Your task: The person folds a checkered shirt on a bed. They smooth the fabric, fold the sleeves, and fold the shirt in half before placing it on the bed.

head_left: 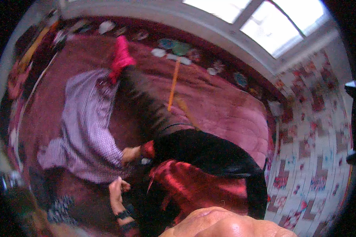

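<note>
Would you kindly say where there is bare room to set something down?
The pink cover is bare on its right, between the black sleeve, patterned wall and far objects. It is crowded around the checked garment, left hand and right hand.

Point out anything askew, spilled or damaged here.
I see no spill or damage. Only the checked cloth looks untidy: it lies rumpled across the reddish bedding, its lower-left end jutting out unevenly.
</note>
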Available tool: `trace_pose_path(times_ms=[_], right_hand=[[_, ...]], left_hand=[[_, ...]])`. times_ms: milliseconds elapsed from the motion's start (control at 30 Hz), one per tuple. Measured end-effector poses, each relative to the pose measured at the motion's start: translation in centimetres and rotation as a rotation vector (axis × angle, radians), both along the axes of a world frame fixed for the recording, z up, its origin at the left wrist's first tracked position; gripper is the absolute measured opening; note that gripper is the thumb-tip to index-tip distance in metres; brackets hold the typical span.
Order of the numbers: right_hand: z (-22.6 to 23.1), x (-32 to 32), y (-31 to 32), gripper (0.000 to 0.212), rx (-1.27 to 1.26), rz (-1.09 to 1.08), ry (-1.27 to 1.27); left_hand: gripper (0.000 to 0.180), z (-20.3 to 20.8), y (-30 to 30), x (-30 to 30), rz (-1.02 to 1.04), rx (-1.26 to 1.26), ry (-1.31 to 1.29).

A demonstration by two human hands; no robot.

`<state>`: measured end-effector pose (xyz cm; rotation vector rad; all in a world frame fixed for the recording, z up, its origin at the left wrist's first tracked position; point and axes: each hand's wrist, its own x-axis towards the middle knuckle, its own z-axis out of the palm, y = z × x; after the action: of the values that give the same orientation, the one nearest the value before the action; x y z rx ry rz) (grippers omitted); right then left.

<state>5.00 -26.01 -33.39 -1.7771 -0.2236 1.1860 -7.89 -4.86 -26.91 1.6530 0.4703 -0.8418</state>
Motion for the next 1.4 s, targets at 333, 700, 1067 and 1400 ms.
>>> trace_pose_path(times_ms=[333, 700, 1067, 1400], right_hand=[[-2.2, -1.4, -2.0, 0.043, -0.084, 0.133, 0.156], [-7.5, -1.8, -2.3, 0.065, -0.214, 0.195, 0.232], [-10.4, -1.7, -2.3, 0.063, -0.215, 0.180, 0.211], [-8.1, -3.1, -2.4, 0.068, -0.191, 0.249, 0.093]], left_hand=[[0.020, -2.8, 8.0, 8.4, 0.552, 0.240, -0.482], [0.092, -6.8, 9.2, 10.9, 0.391, 1.104, -0.104], [0.052, -7.6, 7.5, 10.2, 0.614, 0.786, -0.214], [0.045, -7.0, 8.5, 2.4, 0.600, 0.926, -0.254]])
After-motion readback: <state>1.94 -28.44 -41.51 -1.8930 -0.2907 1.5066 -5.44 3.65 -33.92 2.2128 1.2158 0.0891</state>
